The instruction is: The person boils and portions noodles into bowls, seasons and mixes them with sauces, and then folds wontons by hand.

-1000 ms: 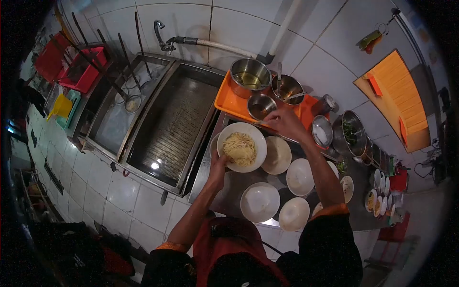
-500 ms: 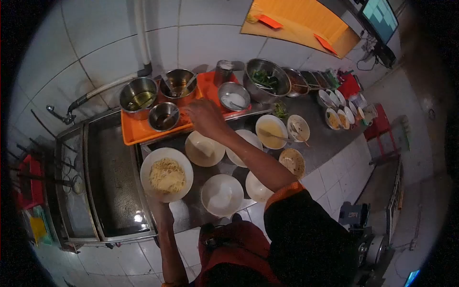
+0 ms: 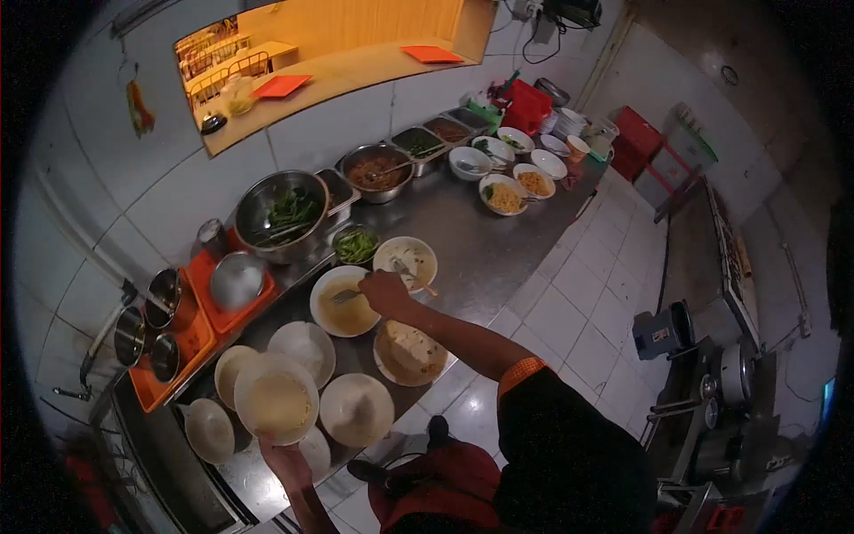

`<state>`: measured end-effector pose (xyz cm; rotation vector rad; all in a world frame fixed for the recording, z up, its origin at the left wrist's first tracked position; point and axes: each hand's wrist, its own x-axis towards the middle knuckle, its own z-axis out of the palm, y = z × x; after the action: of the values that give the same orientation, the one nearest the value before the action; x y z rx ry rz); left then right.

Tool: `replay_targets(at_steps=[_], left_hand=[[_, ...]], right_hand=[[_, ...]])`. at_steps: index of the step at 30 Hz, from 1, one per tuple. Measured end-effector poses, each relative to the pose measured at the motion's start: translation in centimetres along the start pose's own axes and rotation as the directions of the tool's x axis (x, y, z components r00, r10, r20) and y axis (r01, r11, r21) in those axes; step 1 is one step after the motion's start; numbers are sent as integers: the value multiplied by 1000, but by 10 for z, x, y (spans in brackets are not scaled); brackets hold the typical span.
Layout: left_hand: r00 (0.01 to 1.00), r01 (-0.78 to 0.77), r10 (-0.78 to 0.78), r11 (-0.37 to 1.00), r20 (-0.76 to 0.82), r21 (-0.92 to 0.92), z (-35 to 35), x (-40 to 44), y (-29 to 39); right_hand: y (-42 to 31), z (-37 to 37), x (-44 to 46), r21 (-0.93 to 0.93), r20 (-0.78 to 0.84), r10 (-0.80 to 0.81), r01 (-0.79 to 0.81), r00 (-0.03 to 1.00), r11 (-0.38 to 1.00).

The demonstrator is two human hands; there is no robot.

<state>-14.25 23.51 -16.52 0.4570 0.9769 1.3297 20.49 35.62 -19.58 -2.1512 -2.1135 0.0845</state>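
Observation:
My left hand grips the near rim of a white bowl of noodles, held above other bowls at the lower left. The noodles look blurred. My right hand is closed on the handle of a fork, whose tines rest over a white bowl of pale yellow liquid. Just beyond that hand is a bowl with utensils and pale residue. Below it sits a bowl with brownish contents.
Several pale bowls stand on the steel counter. Orange trays hold metal pots at the left. A large bowl of greens is at the back, with filled bowls farther right.
The view has swung right. My right hand has left the metal pots and closed on the fork at the yellow liquid. My left hand still holds the noodle bowl.

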Motion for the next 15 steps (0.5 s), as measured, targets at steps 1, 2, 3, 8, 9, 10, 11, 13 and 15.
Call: replay_targets(at_steps=[1, 2, 3, 8, 9, 10, 11, 13, 15], left_hand=[[997, 3, -5, 999, 76, 35, 23, -3, -9], [989, 49, -49, 999, 139, -2, 51, -2, -21], [981, 86, -81, 996, 175, -22, 71, -1, -29], [992, 63, -60, 998, 110, -21, 88, 18, -77], [993, 79, -77, 997, 94, -12, 90, 15, -77], [991, 84, -82, 996, 110, -16, 99, 21, -79], [992, 89, -86, 996, 95, -27, 102, 23, -80], [995, 89, -87, 995, 42, -49, 113, 34, -80], [996, 85, -84, 994, 19, -63, 109, 50, -91]], right_hand=[[10, -10, 1, -86, -123, -80, 70, 989, 994], [14, -17, 4, -174, -232, -189, 150, 954, 973], [17, -24, 5, -132, -158, -179, 158, 971, 979], [32, 34, 19, 132, 42, -215, 208, 976, 969], [34, 41, 13, 125, -52, -226, 231, 973, 965], [37, 37, 8, 169, -107, -342, 357, 933, 919], [42, 51, 10, 228, -265, -389, 449, 883, 864], [32, 38, 17, 169, -78, -248, 258, 966, 951], [41, -16, 23, 71, -269, -235, 262, 934, 963]])
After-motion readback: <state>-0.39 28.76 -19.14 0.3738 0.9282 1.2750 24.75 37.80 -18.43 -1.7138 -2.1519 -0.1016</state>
